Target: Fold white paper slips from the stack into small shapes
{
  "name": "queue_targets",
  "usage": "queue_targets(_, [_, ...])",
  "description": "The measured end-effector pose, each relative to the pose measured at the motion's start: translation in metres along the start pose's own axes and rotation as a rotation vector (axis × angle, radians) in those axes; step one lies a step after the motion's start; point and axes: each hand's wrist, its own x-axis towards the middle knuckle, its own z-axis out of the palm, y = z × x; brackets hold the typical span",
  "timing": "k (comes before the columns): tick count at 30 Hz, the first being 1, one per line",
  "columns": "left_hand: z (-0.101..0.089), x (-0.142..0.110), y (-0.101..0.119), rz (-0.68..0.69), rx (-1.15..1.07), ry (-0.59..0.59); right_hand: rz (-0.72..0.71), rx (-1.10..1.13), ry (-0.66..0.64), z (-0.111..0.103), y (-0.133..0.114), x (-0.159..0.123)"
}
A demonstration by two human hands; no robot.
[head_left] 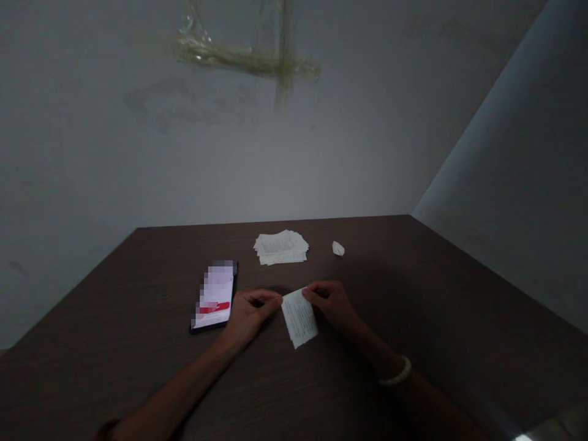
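Between my hands is a small sheet of printed paper, tilted, with lines of text on its face. My left hand pinches its upper left corner between thumb and fingers. At the upper right corner, my right hand pinches the same sheet; a pale beaded bracelet circles that wrist. Just left of my left hand lies a phone with a lit screen, partly blurred out. Beyond my hands rests a loose stack of printed papers, its edges uneven.
A crumpled bit of white paper lies right of the stack. The dark brown table meets a grey wall at its far edge. Yellowed tape clings to that wall. Another wall borders the table on the right.
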Motion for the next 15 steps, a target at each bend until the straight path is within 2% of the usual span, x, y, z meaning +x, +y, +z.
queue_targets(3, [-0.0004, 0.0006, -0.0009, -0.004, -0.005, -0.018, -0.008, 0.011, 0.025, 0.0013, -0.0035, -0.0003])
queue_targets(9, [-0.0001, 0.0004, -0.0009, -0.006, 0.002, -0.022, -0.035, -0.107, 0.072, 0.0016, -0.01, -0.0017])
queue_targets(15, [0.0021, -0.0022, 0.0059, 0.025, 0.094, 0.008, -0.054, -0.15, 0.116, 0.0032, -0.0106, -0.0034])
